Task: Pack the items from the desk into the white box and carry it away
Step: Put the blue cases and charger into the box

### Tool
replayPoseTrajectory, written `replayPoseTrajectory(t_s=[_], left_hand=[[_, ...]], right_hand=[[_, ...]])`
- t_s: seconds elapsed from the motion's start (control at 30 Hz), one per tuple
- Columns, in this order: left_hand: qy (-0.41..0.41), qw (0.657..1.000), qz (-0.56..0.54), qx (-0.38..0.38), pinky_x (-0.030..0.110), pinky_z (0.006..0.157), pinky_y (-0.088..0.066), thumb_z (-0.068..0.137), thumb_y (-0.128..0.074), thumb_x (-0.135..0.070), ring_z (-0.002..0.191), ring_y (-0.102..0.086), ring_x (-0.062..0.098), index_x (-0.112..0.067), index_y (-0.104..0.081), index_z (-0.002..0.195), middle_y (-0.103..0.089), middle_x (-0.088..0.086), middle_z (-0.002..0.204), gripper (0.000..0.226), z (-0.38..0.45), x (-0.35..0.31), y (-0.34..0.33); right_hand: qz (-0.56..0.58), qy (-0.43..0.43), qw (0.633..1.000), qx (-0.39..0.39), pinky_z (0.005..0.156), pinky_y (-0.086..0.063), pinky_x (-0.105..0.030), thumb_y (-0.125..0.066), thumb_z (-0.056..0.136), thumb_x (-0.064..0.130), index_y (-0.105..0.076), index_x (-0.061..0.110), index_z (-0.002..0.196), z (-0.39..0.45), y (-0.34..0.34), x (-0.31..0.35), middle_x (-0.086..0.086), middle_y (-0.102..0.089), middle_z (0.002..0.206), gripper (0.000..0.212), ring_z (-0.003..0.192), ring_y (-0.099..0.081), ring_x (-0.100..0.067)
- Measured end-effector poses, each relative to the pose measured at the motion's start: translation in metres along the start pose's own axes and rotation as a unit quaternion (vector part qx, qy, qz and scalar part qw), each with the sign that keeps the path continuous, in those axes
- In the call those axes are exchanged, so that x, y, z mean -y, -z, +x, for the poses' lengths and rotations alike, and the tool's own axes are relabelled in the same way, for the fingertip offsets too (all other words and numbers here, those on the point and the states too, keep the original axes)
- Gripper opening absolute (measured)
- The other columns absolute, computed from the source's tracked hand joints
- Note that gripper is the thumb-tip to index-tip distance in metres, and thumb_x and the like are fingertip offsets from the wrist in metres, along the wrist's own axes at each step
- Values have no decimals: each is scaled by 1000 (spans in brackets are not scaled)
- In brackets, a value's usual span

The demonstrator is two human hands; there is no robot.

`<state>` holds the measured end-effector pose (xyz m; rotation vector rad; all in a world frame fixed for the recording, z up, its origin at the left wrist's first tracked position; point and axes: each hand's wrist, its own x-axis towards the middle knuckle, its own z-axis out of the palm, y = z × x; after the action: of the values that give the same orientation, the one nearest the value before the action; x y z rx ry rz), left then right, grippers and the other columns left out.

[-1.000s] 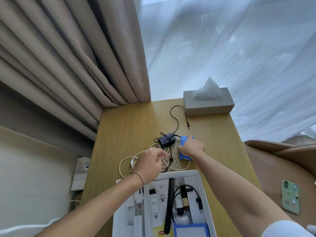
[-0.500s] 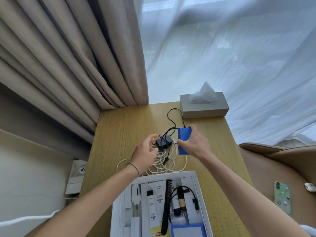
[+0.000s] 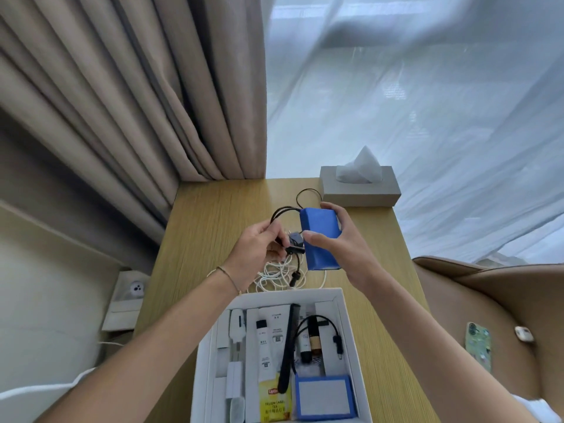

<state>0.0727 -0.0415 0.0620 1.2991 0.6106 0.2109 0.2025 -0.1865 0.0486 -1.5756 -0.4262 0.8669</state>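
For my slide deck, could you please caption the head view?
Right hand holds a blue pack, left hand grips its black cables, above the white box.

- The table point(image 3: 213, 215) is light wood with a fine grain, set into a corner.
- A grey tissue box point(image 3: 360, 190) stands at its far right corner, a white tissue sticking up from the slot.
- A tangle of white cables point(image 3: 277, 277) lies mid-table, just beyond the white box.
- A thin black wire point(image 3: 306, 193) loops beside the tissue box.
- The white box point(image 3: 348, 319) sits open at the near edge, filled with small items.
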Motion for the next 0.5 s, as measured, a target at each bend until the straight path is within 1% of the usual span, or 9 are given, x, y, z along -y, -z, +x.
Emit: replayPoseTrajectory(t_s=[0.1,0.17,0.27,0.33,0.37,0.43,0.5], left_hand=[[7,995,-89,44,24,57,-50,102,-49,-24,59,-53,18,-11,-57,77,-62,6,72,29,-22,-9,10],[-7,991,-110,73,21,55,-51,97,-56,-24,59,-55,15,-11,-62,78,-64,8,74,23,-34,-16,21],[0,989,-108,102,22,60,-53,94,-60,-26,68,-57,16,-11,-69,83,-66,9,79,21,-51,-17,35],[17,988,-100,117,21,61,-52,95,-58,-26,71,-56,17,-11,-70,87,-66,8,81,21,-63,-10,42],[24,988,-94,120,21,61,-51,96,-56,-26,71,-57,16,-10,-69,88,-67,8,81,22,-68,-6,45],[40,988,-95,117,22,60,-51,97,-52,-25,71,-60,16,-10,-65,88,-67,9,80,22,-79,5,50],[78,981,-147,99,25,64,-54,100,-49,-23,70,-61,18,-9,-61,87,-63,10,77,22,-89,17,53]], right_hand=[[76,-28,996,48,68,-60,-33,-91,69,33,-50,44,136,-12,-2,-4,-7,-63,123,79,83,-74,-22],[80,-44,993,70,70,-60,-34,-90,71,32,-51,39,139,-19,-2,-8,-10,-67,121,79,85,-74,-22],[1,-55,994,99,74,-57,-32,-87,68,39,-51,40,138,-29,-7,-17,-8,-66,123,79,93,-70,-23],[-60,-64,990,110,70,-56,-25,-89,65,38,-49,44,136,-34,-13,-25,-5,-61,124,82,96,-68,-23],[-89,-69,987,111,68,-56,-23,-90,65,35,-49,44,135,-36,-16,-29,-4,-60,123,82,95,-67,-22],[-163,-71,979,101,65,-56,-25,-89,65,32,-46,42,132,-40,-21,-37,-3,-57,118,80,93,-67,-21],[-240,-65,964,92,62,-54,-25,-87,65,31,-39,39,131,-41,-24,-47,-2,-54,115,82,90,-66,-21]])
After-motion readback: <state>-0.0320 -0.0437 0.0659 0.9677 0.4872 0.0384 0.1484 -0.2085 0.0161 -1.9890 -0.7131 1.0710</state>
